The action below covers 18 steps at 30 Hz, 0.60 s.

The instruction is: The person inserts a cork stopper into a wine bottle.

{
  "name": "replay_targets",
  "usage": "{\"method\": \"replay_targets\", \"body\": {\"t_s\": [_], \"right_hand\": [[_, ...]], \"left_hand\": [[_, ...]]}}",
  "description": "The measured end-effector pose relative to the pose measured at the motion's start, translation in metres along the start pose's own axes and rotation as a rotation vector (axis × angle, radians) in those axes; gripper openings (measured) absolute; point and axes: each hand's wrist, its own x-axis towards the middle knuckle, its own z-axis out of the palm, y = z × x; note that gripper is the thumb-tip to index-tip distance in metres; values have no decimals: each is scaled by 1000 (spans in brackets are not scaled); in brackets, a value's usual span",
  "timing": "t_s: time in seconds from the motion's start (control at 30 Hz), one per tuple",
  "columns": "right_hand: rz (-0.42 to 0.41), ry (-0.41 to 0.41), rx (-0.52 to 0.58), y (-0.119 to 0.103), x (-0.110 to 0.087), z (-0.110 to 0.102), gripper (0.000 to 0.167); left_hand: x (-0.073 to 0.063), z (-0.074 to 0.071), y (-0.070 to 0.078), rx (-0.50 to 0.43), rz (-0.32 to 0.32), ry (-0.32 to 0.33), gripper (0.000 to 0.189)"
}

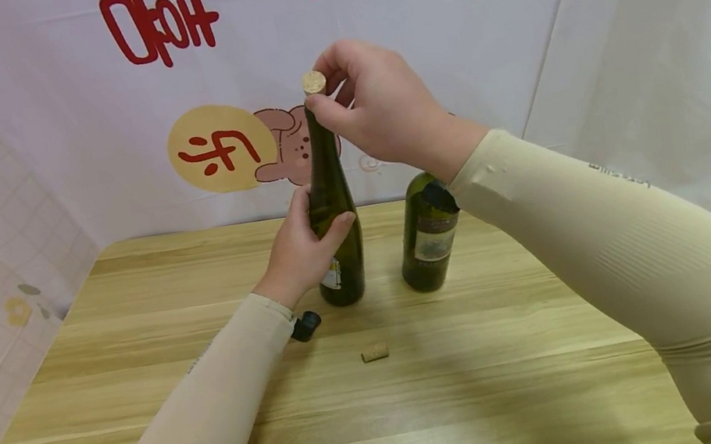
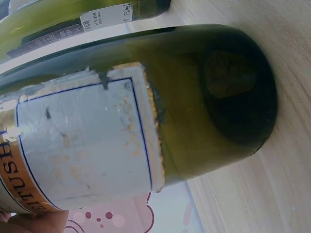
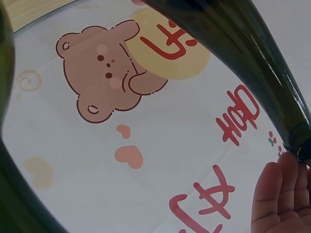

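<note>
A tall dark green wine bottle [image 1: 328, 187] stands upright on the wooden table [image 1: 502, 402]. My left hand [image 1: 300, 252] grips it round the body, thumb across the front. A light cork [image 1: 314, 83] sits at the bottle's mouth, pinched between the thumb and fingers of my right hand [image 1: 384, 102]. How deep the cork sits is hidden by the fingers. In the right wrist view, fingers [image 3: 286, 194] meet the bottle neck [image 3: 262, 63]. A worn white label [image 2: 87, 141] shows low on the bottle in the left wrist view.
A second green bottle [image 1: 426, 241] with a dark and pale label stands to the right, partly behind my right forearm. Another cork [image 1: 375, 353] lies on its side in front of the bottles. A white printed cloth [image 1: 435, 25] hangs behind the table.
</note>
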Motion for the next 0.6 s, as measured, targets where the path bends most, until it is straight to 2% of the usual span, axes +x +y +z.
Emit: {"method": "replay_targets", "body": {"t_s": [0.6], "right_hand": [[37, -6, -17, -2, 0, 2, 25]], "left_hand": [[-3, -1, 3, -6, 12, -7, 83]]}}
